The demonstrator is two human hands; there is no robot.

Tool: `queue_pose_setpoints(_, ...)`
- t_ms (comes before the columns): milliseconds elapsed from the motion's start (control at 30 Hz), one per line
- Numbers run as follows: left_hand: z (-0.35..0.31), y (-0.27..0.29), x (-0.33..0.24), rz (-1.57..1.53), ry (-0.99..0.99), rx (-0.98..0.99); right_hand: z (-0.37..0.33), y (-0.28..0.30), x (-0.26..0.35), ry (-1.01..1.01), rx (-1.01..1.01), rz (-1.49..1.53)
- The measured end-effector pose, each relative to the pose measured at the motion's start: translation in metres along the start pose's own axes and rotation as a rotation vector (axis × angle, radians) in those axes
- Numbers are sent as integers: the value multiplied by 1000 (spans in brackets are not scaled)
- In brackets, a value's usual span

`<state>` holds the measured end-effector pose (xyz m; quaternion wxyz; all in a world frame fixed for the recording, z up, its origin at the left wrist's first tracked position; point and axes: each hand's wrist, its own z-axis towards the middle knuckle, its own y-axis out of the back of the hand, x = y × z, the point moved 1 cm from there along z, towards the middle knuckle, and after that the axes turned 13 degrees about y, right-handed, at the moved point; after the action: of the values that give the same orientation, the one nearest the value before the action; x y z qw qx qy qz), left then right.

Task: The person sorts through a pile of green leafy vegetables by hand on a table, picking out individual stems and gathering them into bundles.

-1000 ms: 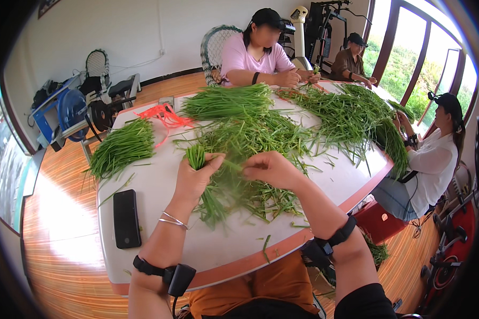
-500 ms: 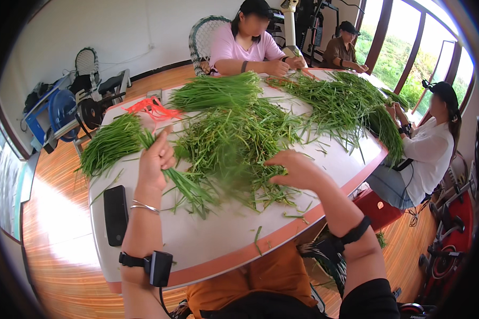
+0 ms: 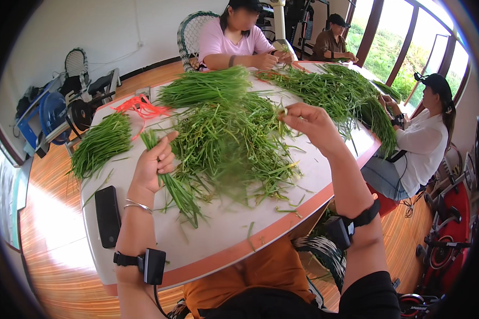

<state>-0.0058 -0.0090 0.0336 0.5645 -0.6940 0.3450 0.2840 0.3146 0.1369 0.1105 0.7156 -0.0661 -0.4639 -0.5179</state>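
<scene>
My left hand (image 3: 155, 162) is closed round a small bunch of green garlic chives (image 3: 182, 198); the stalks stick out above the fist and slant down toward me below it. In front of both hands spreads a loose, tangled heap of chives (image 3: 223, 141). My right hand (image 3: 310, 121) is raised at the heap's right edge, thumb and fingers pinched together. A small pale bit shows at its fingertips, too small to name. A neat chive pile (image 3: 102, 146) lies to the left, and another tidy pile (image 3: 205, 87) lies behind the heap.
The white table (image 3: 218, 239) has an orange-pink edge. A black phone (image 3: 108, 217) lies at its left side, and red ties (image 3: 143, 108) lie farther back. Another chive heap (image 3: 330, 95) covers the far right. Several people sit round the table, one (image 3: 423, 133) at the right.
My right hand has moved up and away from me, and its spread fingers have come together in a pinch. My left hand still grips its bunch. The view has shifted slightly.
</scene>
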Motion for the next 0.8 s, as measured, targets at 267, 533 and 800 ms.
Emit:
queue_pose_setpoints(267,-10,-64,25,456,72,-4,-6,-53,-7,-217,170,411)
queue_pose_setpoints(533,-11,-74,40,1015,-89,-191,-21,-102,2,-246,303,336)
queue_pose_setpoints(800,-6,-73,49,836,-180,-50,-18,-97,20,-168,330,138)
